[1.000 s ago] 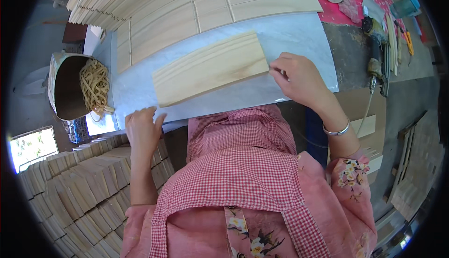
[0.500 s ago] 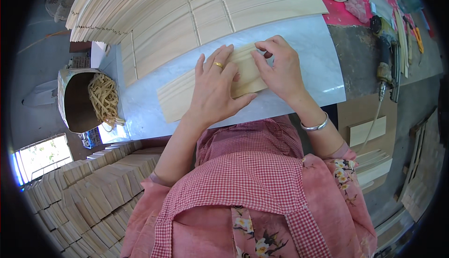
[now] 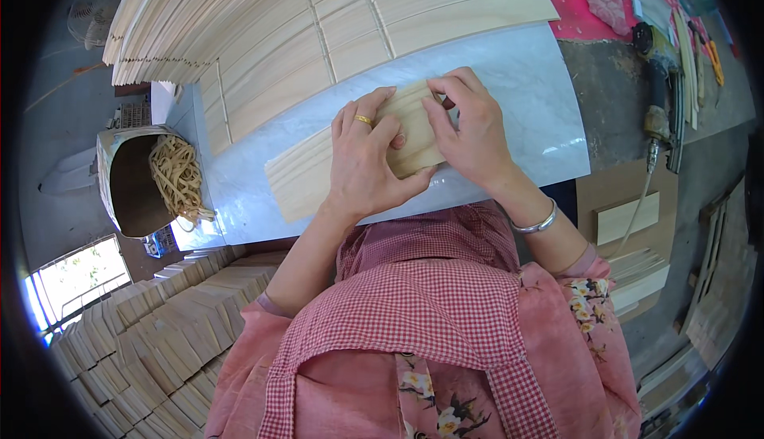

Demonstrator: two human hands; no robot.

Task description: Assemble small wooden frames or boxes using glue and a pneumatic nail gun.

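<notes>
Left grip [image 3: 362, 156] spread over flat, streaky-grained oblong wooden board [image 3: 302, 171]

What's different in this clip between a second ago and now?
The left hand, then off the board near its left end, has moved right and away from the body, onto the board. The right hand has moved from the right end's near corner toward its far corner; whether it grips is unclear. The stacked boards and air tool stayed put.

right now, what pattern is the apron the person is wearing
The apron is red-and-white gingham check, seen best in the head view.
</notes>
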